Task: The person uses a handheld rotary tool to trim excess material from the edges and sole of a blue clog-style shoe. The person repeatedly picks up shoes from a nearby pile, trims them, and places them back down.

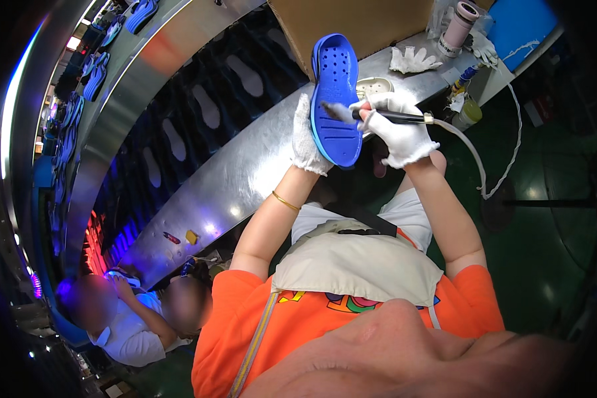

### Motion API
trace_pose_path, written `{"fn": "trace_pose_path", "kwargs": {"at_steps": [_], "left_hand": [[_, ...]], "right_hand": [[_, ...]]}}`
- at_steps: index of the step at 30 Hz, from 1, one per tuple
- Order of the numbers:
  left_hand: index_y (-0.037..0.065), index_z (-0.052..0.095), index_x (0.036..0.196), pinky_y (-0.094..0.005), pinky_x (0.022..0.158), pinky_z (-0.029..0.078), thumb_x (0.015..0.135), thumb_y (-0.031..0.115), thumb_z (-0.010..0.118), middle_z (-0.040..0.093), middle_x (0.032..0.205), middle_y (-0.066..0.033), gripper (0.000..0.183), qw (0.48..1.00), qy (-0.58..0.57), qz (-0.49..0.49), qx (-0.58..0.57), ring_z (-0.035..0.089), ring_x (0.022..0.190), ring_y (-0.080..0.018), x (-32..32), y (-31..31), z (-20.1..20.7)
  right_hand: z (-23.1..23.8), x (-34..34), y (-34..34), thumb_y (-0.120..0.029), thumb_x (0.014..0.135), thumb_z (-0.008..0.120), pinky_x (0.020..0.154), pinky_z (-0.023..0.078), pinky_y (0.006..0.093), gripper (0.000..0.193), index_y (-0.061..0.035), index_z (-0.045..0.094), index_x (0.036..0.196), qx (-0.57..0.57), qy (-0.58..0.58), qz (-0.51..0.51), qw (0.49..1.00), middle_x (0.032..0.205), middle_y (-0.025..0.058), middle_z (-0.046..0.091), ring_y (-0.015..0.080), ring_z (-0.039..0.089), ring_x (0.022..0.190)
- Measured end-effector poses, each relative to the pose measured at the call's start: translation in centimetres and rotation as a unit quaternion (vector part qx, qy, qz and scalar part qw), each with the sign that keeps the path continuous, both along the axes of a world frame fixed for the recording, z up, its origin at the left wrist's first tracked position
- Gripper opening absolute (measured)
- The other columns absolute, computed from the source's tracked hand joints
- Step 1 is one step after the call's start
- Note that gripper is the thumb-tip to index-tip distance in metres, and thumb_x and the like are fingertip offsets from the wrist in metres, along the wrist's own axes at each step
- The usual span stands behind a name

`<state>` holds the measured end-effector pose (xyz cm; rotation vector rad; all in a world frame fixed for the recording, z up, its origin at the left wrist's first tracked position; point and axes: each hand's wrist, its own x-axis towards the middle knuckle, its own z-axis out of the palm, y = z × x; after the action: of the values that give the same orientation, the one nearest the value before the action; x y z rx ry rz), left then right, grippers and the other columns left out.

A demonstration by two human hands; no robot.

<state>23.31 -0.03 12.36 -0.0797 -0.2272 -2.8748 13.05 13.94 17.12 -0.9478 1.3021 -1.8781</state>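
Glare whitens the steel desk (pixel 227 186), red-violet light (pixel 94 251) glows at lower left, the brush (pixel 338 112) blurs, and fisheye corners darken.

We see the left hand (pixel 306 142) partly hidden behind the blue shoe sole (pixel 335 86); the tool tip (pixel 339 113) is blurred.

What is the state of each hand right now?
Left hand: holding the blue sole.
Right hand: closed, holding the black-handled tool.

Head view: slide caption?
White-gloved left hand holds a perforated blue shoe sole; white-gloved right hand, a black-handled brush.
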Motion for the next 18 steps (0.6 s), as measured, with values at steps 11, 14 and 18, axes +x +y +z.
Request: {"fn": "trace_pose_path", "kwargs": {"at_steps": [11, 14, 18], "left_hand": [[0.002, 0.041, 0.13, -0.0447, 0.09, 0.048, 0.091, 0.056, 0.031, 0.053, 0.121, -0.0201, 0.068, 0.982, -0.099, 0.027, -0.161, 0.057, 0.104, -0.0334, 0.7, 1.4, 0.6], [0.002, 0.041, 0.13, -0.0411, 0.081, 0.053, 0.091, 0.055, 0.032, 0.054, 0.119, -0.0196, 0.066, 0.965, -0.127, 0.031, -0.226, 0.06, 0.098, -0.0314, 0.8, 1.6, 1.3], [0.002, 0.039, 0.131, -0.0422, 0.081, 0.053, 0.091, 0.057, 0.032, 0.055, 0.116, -0.0203, 0.068, 0.967, -0.161, 0.052, -0.188, 0.061, 0.095, -0.0318, 1.1, 0.4, 2.3]], "right_hand": [[-0.4, -4.0, -2.8, -0.004, 0.081, 0.065, 0.073, 0.049, 0.0241, 0.012, -0.0014, 0.062, 0.093, -0.082, -0.024, -0.139, 0.987, 0.089, 0.0072, 0.066, 0.01, 0.061, 0.076], [-1.3, -3.6, -3.3, 0.004, 0.077, 0.066, 0.073, 0.049, 0.0239, 0.014, -0.0018, 0.063, 0.09, -0.088, 0.041, -0.107, 0.99, 0.09, 0.0062, 0.065, 0.0087, 0.06, 0.077], [-1.1, -2.2, -0.5, 0.006, 0.077, 0.065, 0.075, 0.049, 0.0232, 0.012, -0.0021, 0.062, 0.087, -0.024, 0.124, 0.002, 0.992, 0.091, 0.0065, 0.064, 0.0089, 0.06, 0.08]]}}
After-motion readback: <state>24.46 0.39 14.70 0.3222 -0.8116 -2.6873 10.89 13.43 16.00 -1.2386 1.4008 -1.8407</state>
